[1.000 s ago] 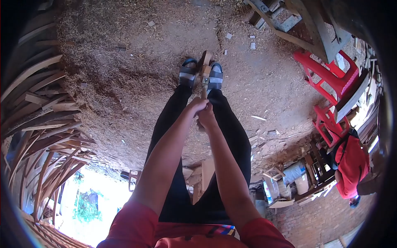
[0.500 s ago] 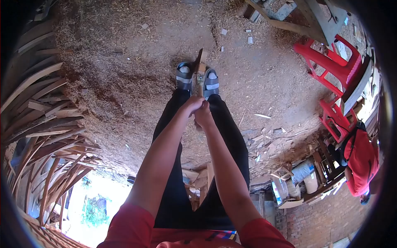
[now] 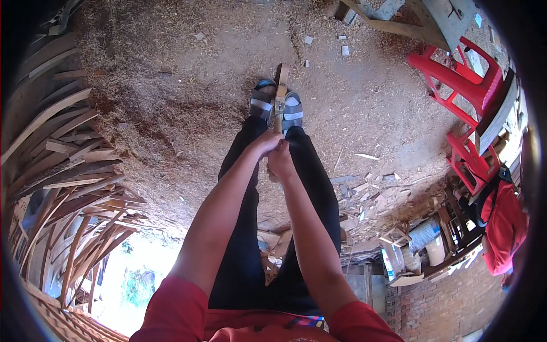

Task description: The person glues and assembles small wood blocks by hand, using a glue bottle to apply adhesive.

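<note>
My left hand (image 3: 266,142) and my right hand (image 3: 280,159) are close together in front of my legs, fingers closed around the wooden handle (image 3: 278,124) of a tool. From my hands the handle points away toward my feet. At its far end, a wooden piece (image 3: 281,85) lies between and just beyond my two sandals. What kind of tool head it is, I cannot make out. My fingertips are mostly hidden.
Curved timber offcuts (image 3: 51,137) are piled on the left. On the right are red plastic stools (image 3: 467,85) and a person in red (image 3: 504,228). Wood scraps (image 3: 370,194) and shavings cover the ground. A brick wall (image 3: 439,305) stands lower right.
The tool's far end has turned slightly to the right and now lines up more with the handle. Surroundings on the right have shifted a little in view. Both hands keep their hold.
</note>
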Demonstrator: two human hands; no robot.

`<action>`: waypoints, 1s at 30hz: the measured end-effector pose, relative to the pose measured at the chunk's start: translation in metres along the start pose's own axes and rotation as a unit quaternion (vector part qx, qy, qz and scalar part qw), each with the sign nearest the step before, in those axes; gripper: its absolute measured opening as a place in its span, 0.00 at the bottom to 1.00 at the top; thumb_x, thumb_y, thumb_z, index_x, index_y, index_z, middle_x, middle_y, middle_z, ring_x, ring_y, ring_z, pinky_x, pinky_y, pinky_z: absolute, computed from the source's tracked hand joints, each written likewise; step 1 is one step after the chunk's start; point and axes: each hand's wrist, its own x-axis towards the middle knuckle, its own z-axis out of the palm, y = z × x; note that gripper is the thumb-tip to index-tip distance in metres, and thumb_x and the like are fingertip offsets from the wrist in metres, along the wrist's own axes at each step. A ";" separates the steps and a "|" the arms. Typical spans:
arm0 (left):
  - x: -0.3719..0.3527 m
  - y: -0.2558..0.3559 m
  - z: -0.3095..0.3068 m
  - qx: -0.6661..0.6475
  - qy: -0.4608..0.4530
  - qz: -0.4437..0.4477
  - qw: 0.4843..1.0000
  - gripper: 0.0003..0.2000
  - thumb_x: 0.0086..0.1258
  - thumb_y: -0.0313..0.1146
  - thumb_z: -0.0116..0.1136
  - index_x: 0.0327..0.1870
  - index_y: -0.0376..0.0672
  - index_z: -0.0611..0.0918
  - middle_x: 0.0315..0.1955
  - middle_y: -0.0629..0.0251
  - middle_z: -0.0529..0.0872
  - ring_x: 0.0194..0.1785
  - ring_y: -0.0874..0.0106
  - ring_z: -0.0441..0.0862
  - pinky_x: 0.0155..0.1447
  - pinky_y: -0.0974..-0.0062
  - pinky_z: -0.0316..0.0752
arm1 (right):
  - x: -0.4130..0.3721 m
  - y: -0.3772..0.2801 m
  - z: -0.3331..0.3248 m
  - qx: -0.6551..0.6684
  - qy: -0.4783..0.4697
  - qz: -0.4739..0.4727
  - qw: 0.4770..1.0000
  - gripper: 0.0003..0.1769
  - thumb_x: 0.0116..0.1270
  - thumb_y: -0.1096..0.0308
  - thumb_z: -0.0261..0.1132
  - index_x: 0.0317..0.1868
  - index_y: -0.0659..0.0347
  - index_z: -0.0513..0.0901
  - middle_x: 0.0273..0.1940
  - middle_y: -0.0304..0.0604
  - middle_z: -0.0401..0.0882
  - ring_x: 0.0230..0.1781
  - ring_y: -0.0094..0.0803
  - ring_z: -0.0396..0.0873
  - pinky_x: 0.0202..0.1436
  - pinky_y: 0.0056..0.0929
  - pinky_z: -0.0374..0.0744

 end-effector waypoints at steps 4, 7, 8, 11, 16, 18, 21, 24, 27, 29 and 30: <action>-0.017 0.017 -0.003 0.033 0.001 -0.028 0.999 0.17 0.75 0.47 0.63 0.42 0.39 0.88 0.33 0.62 0.89 0.37 0.69 0.87 0.41 0.63 0.80 | -0.010 -0.016 -0.004 0.055 -0.024 0.030 0.998 0.28 0.78 0.63 0.52 0.73 0.68 0.61 0.59 0.75 0.81 0.60 0.68 0.83 0.62 0.57 0.80; -0.031 0.031 -0.002 0.059 0.022 -0.042 0.997 0.20 0.72 0.51 0.67 0.42 0.38 0.89 0.34 0.60 0.90 0.37 0.69 0.86 0.42 0.64 0.79 | -0.018 -0.025 -0.004 0.048 -0.008 0.025 0.998 0.29 0.79 0.60 0.55 0.72 0.70 0.61 0.58 0.75 0.81 0.59 0.66 0.84 0.60 0.54 0.81; -0.015 0.017 -0.002 0.060 0.027 -0.033 0.997 0.23 0.71 0.53 0.68 0.42 0.37 0.90 0.35 0.60 0.90 0.37 0.69 0.87 0.43 0.65 0.79 | -0.012 -0.010 0.004 0.035 0.040 -0.075 0.996 0.30 0.80 0.61 0.56 0.72 0.71 0.62 0.54 0.70 0.82 0.51 0.58 0.85 0.52 0.49 0.82; 0.018 -0.008 -0.003 0.063 0.029 -0.019 0.997 0.25 0.69 0.55 0.70 0.42 0.35 0.91 0.36 0.58 0.92 0.37 0.69 0.87 0.44 0.64 0.79 | 0.007 0.035 0.020 -0.014 0.084 -0.148 0.985 0.35 0.78 0.57 0.62 0.73 0.74 0.63 0.55 0.62 0.83 0.51 0.50 0.87 0.52 0.43 0.84; 0.050 -0.020 0.011 0.194 0.090 -0.027 0.977 0.29 0.71 0.55 0.60 0.53 0.31 0.89 0.50 0.40 0.91 0.57 0.51 0.90 0.62 0.56 0.82 | -0.011 0.024 0.024 -0.015 0.058 -0.068 0.996 0.40 0.76 0.51 0.64 0.78 0.56 0.56 0.58 0.73 0.82 0.61 0.70 0.82 0.63 0.58 0.78; 0.062 -0.027 0.019 0.203 0.124 -0.043 0.970 0.34 0.71 0.59 0.56 0.57 0.31 0.87 0.53 0.37 0.90 0.63 0.47 0.87 0.67 0.54 0.80 | -0.010 0.029 0.024 -0.031 0.062 -0.081 0.994 0.41 0.75 0.48 0.65 0.79 0.53 0.55 0.58 0.71 0.83 0.60 0.69 0.83 0.61 0.58 0.79; 0.082 -0.047 0.032 0.226 0.207 -0.045 0.951 0.32 0.70 0.57 0.62 0.56 0.31 0.87 0.49 0.37 0.90 0.59 0.46 0.89 0.65 0.53 0.82 | 0.013 0.067 0.035 0.078 0.048 -0.080 0.993 0.44 0.74 0.43 0.65 0.80 0.47 0.54 0.57 0.66 0.85 0.56 0.66 0.86 0.57 0.59 0.80; 0.053 -0.038 0.039 0.180 0.281 -0.014 0.942 0.27 0.69 0.52 0.67 0.51 0.31 0.88 0.45 0.40 0.91 0.53 0.46 0.91 0.59 0.52 0.84 | 0.022 0.091 0.045 0.045 0.058 -0.036 0.997 0.42 0.75 0.43 0.63 0.81 0.44 0.54 0.55 0.65 0.86 0.55 0.64 0.86 0.56 0.58 0.80; 0.050 -0.038 0.041 0.148 0.317 -0.012 0.937 0.23 0.68 0.48 0.70 0.46 0.30 0.88 0.41 0.42 0.92 0.49 0.46 0.92 0.55 0.52 0.86 | 0.017 0.088 0.053 0.013 0.098 -0.053 0.994 0.42 0.76 0.44 0.61 0.82 0.41 0.52 0.53 0.65 0.87 0.54 0.65 0.86 0.55 0.59 0.80; 0.050 -0.037 0.040 0.122 0.342 -0.011 0.932 0.25 0.65 0.49 0.74 0.44 0.30 0.89 0.42 0.39 0.92 0.49 0.46 0.92 0.55 0.53 0.86 | 0.018 0.093 0.056 0.004 0.097 -0.051 0.994 0.41 0.77 0.44 0.60 0.82 0.40 0.51 0.52 0.66 0.87 0.54 0.66 0.86 0.54 0.60 0.80; 0.050 -0.041 0.042 0.109 0.353 -0.012 0.929 0.26 0.64 0.50 0.75 0.43 0.29 0.89 0.42 0.38 0.92 0.50 0.47 0.92 0.55 0.53 0.86 | 0.013 0.092 0.054 0.000 0.086 -0.040 0.995 0.41 0.77 0.44 0.60 0.82 0.40 0.51 0.52 0.66 0.87 0.53 0.66 0.86 0.53 0.60 0.80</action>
